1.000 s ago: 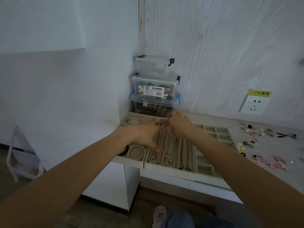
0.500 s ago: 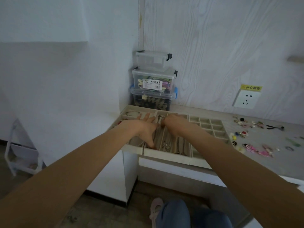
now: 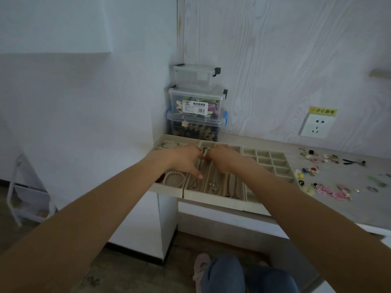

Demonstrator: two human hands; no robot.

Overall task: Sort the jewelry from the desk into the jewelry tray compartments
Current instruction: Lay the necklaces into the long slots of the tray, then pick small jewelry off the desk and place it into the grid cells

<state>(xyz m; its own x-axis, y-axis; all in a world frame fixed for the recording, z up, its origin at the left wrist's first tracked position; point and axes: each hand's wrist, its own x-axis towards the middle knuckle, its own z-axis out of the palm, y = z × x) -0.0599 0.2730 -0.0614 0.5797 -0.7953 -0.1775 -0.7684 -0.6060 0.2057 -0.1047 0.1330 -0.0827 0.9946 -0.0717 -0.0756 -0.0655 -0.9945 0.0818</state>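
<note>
Beige flocked jewelry tray [image 3: 213, 200] at the surface's left front edge: white bead bracelet [image 3: 174, 179] and dark necklaces [image 3: 213, 183] filed, both hands [image 3: 187, 158] [image 3: 222, 160] pinching one small piece over the long slots, grid cells [image 3: 268, 160] apparently empty, pink and mixed trinkets [image 3: 330, 190] unsorted at right.

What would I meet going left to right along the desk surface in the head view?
Pearl bracelet → left hand → right hand → grid of small tray compartments → pink hair clips loose on the desk.
</note>
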